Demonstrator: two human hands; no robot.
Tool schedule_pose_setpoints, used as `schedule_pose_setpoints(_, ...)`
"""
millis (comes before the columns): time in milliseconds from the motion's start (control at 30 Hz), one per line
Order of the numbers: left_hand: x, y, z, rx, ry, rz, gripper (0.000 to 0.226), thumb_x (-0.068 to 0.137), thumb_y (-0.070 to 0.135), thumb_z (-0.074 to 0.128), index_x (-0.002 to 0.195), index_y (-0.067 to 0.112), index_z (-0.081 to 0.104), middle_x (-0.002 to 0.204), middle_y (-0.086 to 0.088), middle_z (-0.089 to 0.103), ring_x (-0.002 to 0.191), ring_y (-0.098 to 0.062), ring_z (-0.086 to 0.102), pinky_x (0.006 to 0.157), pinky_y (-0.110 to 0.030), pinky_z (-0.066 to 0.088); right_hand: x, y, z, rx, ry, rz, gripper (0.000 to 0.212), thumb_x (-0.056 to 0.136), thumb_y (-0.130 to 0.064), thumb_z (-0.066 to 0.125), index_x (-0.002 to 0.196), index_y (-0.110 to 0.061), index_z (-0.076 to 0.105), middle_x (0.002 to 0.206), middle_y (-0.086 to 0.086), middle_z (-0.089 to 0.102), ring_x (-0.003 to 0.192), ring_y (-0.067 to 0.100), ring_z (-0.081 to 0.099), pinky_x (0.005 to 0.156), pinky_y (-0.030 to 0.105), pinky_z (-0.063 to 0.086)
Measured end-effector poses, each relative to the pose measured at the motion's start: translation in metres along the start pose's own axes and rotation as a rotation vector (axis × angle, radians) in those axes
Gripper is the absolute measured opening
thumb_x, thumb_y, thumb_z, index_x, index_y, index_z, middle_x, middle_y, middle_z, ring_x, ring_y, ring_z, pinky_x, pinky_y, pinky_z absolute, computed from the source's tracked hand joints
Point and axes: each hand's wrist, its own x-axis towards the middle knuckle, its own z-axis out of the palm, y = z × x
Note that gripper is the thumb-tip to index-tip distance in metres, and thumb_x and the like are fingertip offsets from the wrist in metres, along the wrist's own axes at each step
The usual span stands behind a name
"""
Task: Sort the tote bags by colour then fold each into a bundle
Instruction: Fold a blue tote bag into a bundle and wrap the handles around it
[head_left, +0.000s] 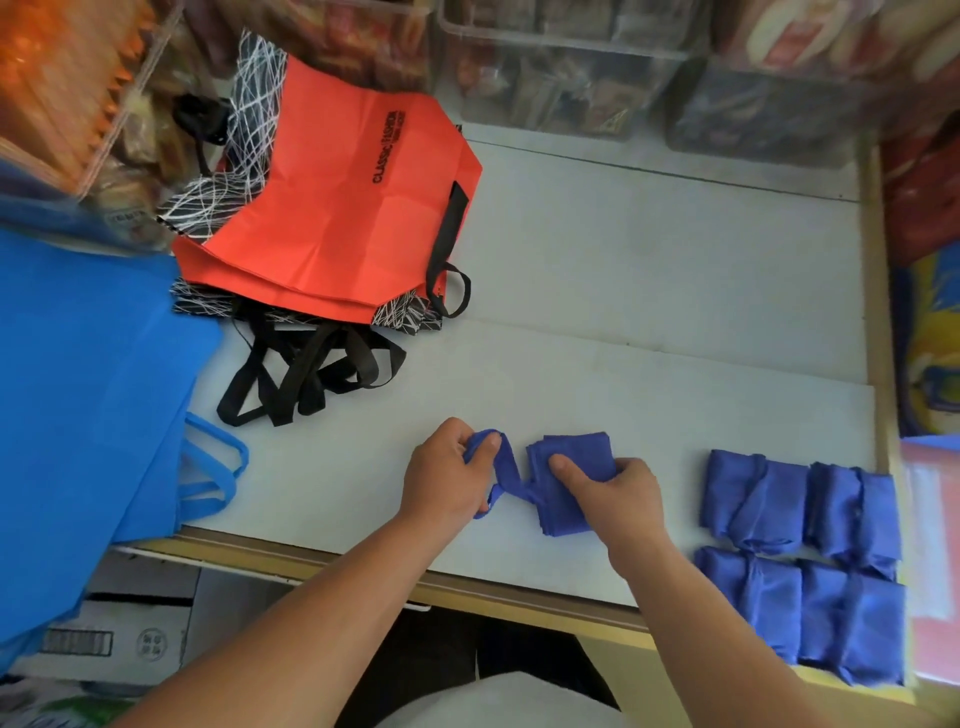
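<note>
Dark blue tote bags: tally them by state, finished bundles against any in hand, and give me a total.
Finished bundles: 4 (back-left bundle, back-right bundle, front-left bundle, front-right bundle)
Half-folded bag: 1, held by the left hand and the right hand
Total: 5

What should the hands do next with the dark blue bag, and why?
Probably wind the strap round the folded bag. The left hand grips the strap, the right hand holds the folded bag down, and the four bundles beside it look wrapped that way.
</note>
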Motion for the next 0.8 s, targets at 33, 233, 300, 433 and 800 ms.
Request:
schedule_pose_setpoints(33, -0.001, 0.003, -0.002, 0.02, -0.006, -0.013, 0.033, 0.101, 0.045, 0.059, 0.089, 0.015, 0.053, 0.069, -0.01, 0.068, 0.045, -0.013, 0.064, 0.047, -0.022, 0.052, 0.0, -0.003, -0.003, 0.083, -0.071, 0.037, 0.051, 0.075, -0.044, 0.088, 0.105, -0.011, 0.063, 0.101, 0.006, 0.07, 0.084, 0.021, 0.067, 0.065, 0.032, 0.053)
schedule_pose_setpoints(233, -0.022, 0.038, -0.027, -0.016, -0.297, -0.185, 0.03, 0.104, 0.039, 0.052, 0.099, 0.009, 0.057, 0.059, -0.011, 0.068, 0.049, -0.022, 0.064, 0.062, -0.039, 0.063, -0.049, -0.026, -0.056, 0.041, -0.381, -0.442, 0.034, 0.081, -0.007, 0.082, 0.1, -0.025, 0.061, 0.092, 0.002, 0.071, 0.086, 0.029, 0.067, 0.074, 0.04, 0.056)
schedule_pose_setpoints(300, -0.038, 0.058, -0.036, -0.04, -0.408, -0.198, 0.028, 0.104, 0.038, 0.054, 0.103, 0.01, 0.058, 0.067, -0.011, 0.068, 0.052, -0.02, 0.064, 0.057, -0.036, 0.06, -0.072, -0.034, -0.074, -0.08, -0.452, -0.581, 0.033, 0.079, -0.005, 0.084, 0.098, -0.022, 0.063, 0.09, -0.001, 0.071, 0.081, 0.024, 0.067, 0.073, 0.033, 0.056)
schedule_pose_setpoints(433, -0.073, 0.093, -0.042, -0.081, -0.512, -0.071, 0.023, 0.103, 0.038, 0.056, 0.104, 0.015, 0.061, 0.093, -0.011, 0.069, 0.067, -0.025, 0.069, 0.063, -0.04, 0.063, -0.104, -0.036, -0.098, -0.218, -0.399, -0.809, 0.03, 0.076, -0.019, 0.09, 0.094, -0.03, 0.069, 0.09, -0.009, 0.073, 0.078, 0.017, 0.069, 0.07, 0.026, 0.055)
schedule_pose_setpoints(800, -0.148, 0.139, -0.055, -0.115, -0.505, 0.17, 0.031, 0.107, 0.035, 0.044, 0.102, 0.032, 0.074, 0.087, 0.018, 0.071, 0.076, -0.007, 0.057, 0.077, -0.028, 0.045, -0.138, -0.052, -0.117, 0.05, -0.41, -0.721, 0.026, 0.079, 0.0, 0.082, 0.091, -0.013, 0.063, 0.095, -0.004, 0.076, 0.079, 0.017, 0.071, 0.065, 0.02, 0.051)
